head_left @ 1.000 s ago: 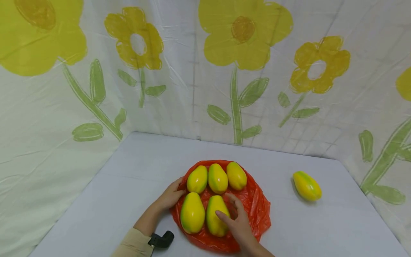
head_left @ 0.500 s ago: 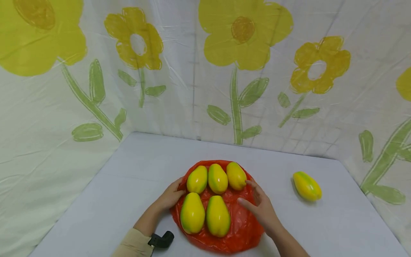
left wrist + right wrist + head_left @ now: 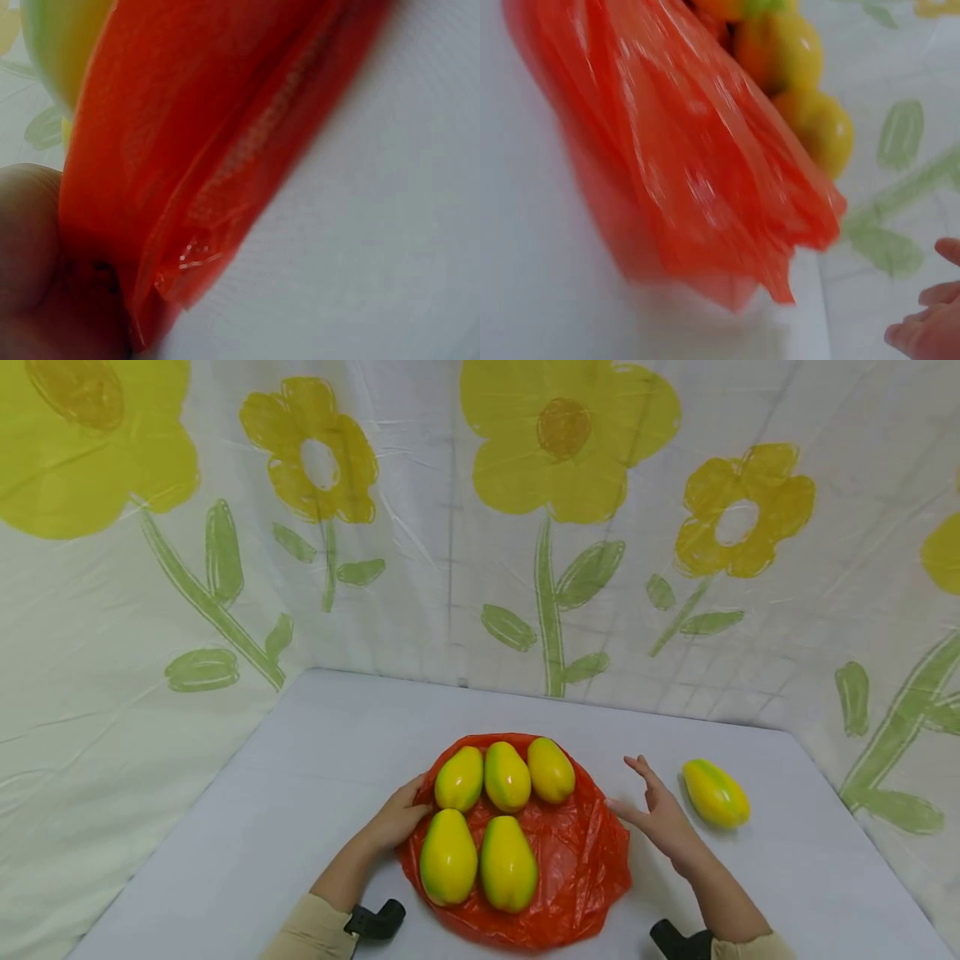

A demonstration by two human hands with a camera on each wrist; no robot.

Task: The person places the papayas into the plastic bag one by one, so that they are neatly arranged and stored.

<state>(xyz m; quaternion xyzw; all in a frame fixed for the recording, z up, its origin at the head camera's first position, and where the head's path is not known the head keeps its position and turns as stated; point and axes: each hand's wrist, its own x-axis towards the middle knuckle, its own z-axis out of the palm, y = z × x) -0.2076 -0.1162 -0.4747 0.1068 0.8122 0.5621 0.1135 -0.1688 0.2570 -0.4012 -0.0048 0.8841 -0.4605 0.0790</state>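
Observation:
A red plastic bag (image 3: 570, 868) lies spread on the table, with several yellow-green papayas (image 3: 508, 864) in two rows on it. At its left edge my left hand (image 3: 395, 821) grips the bag; the left wrist view shows the red plastic (image 3: 172, 165) bunched against the thumb (image 3: 30, 232). My right hand (image 3: 666, 822) is held with fingers spread, between the bag's right edge and a lone papaya (image 3: 716, 793) on the table. Nothing is in that hand. Only its fingers (image 3: 937, 322) show in the right wrist view, beside the bag's loose rim (image 3: 810, 217).
The white table (image 3: 337, 735) runs back to a pale cloth (image 3: 420, 568) printed with yellow flowers. Black wrist devices (image 3: 378, 920) are strapped on both forearms, the left one close to the bag.
My right hand has left the front-row papaya, moved right across the bag and past its right edge toward the lone papaya. The left hand stays at the bag's edge.

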